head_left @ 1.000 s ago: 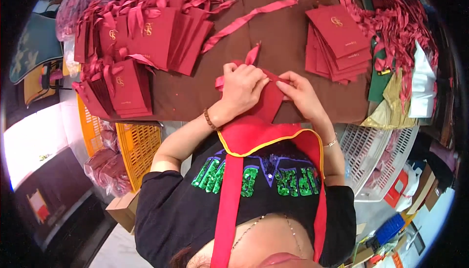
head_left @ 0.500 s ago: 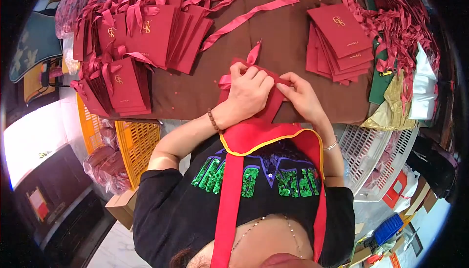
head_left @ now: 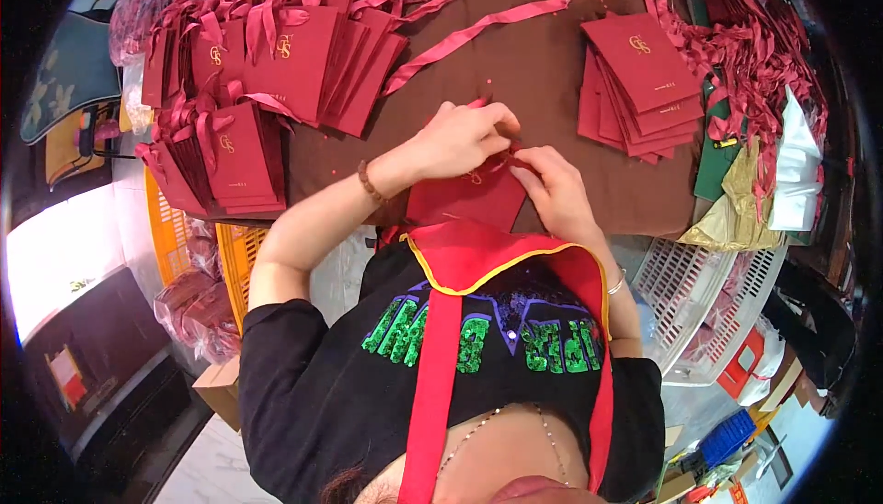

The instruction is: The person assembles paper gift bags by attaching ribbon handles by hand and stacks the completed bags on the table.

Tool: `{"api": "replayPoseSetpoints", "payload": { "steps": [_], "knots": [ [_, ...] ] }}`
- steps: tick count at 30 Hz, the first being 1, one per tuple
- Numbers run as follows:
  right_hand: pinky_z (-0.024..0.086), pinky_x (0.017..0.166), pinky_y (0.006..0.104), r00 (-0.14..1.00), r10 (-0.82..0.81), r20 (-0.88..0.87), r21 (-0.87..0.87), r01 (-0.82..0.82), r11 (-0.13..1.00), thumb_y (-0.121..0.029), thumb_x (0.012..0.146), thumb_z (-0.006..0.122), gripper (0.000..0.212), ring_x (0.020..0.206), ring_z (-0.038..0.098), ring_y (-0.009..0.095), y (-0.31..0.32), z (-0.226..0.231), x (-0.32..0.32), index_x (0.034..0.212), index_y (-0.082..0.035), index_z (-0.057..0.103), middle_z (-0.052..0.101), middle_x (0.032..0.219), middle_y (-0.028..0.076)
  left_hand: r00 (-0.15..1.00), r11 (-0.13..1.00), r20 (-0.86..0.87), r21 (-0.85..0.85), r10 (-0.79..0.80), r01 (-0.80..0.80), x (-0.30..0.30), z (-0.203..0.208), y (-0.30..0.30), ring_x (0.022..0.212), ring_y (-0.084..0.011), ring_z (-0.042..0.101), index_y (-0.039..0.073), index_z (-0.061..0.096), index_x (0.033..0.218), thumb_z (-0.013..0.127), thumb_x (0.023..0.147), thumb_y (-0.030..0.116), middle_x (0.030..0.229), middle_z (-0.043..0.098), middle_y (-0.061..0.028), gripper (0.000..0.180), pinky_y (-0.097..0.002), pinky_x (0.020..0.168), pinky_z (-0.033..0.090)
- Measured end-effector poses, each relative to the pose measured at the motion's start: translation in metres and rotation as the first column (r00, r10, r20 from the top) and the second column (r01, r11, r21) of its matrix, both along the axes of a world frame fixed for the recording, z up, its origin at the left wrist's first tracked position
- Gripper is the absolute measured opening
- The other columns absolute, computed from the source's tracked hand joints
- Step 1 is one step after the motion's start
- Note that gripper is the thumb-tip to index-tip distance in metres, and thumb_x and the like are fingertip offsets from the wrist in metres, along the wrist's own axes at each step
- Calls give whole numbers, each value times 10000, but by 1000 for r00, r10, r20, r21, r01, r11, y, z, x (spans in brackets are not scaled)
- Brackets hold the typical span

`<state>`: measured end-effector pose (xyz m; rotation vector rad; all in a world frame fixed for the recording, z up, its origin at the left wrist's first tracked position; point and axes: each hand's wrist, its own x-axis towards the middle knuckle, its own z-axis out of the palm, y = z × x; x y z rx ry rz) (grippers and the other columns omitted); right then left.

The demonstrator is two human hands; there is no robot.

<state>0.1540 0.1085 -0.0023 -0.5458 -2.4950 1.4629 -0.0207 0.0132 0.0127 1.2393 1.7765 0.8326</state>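
Left grip (head_left: 467,141): fingers curled, knuckles up over the top edge of the red bag (head_left: 464,202); can't tell what is between the fingertips. Right grip (head_left: 554,182): pinches the bag's right upper edge, thumb on the near face. Bag lies flat just below both grips, at the worktop (head_left: 543,72) edge; matte, card-like, rectangular. Below left of left grip: orange slatted plastic crate (head_left: 235,265), dark-red packs (head_left: 198,309) in clear film between its walls. Below right of right grip: white slatted crate (head_left: 655,279) with film-wrapped reddish contents. Left of left grip: upright bags (head_left: 290,63), satin ribbon handles. Right of right grip: fanned bag stack (head_left: 639,63). Beyond grips: loose satin ribbon (head_left: 474,33). Left forearm angled inward, wrist bent; right forearm steeper.
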Motion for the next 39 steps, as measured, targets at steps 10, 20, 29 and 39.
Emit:
{"api": "replayPoseSetpoints", "payload": {
  "steps": [10, 20, 29, 39],
  "knots": [
    [479, 685, 344, 1000, -25, 3, 99, 25, 995, -67, 819, 603, 131, 787, 600, 315, -7, 2, -8, 930, 0, 583, 595, 867, 157, 971, 952, 239, -299, 11, 63, -8, 11, 24, 613, -96, 540, 18, 480, 1009, 605, 725, -8, 677, 601, -43, 311, -267, 531, 408],
    [452, 645, 254, 996, 68, 50, -220, -55, 974, -71, 817, 626, 141, 735, 578, 127, 6, 9, -9, 925, 12, 588, 610, 807, 90, 946, 985, 298, 68, 129, -156, -40, -20, 40, 723, -100, 564, 16, 523, 941, 575, 797, 7, 794, 615, -41, 154, -238, 661, 444],
    [419, 616, 191, 998, -41, 45, -461, 57, 885, -37, 787, 670, 246, 699, 499, 36, -5, -19, -9, 994, -31, 537, 564, 807, -15, 924, 998, 382, -52, -24, 48, -34, -25, 31, 675, -89, 515, 24, 585, 958, 507, 806, 44, 775, 601, -37, 172, -234, 602, 418],
    [386, 500, 225, 983, 114, 144, -349, -57, 935, -67, 780, 686, 286, 574, 447, 32, -2, 6, -13, 1018, -28, 532, 589, 739, -20, 979, 957, 52, 209, 197, -203, -52, 18, 61, 672, -115, 554, 8, 597, 870, 543, 736, 35, 712, 611, -26, 146, -253, 629, 459]
  ]
}}
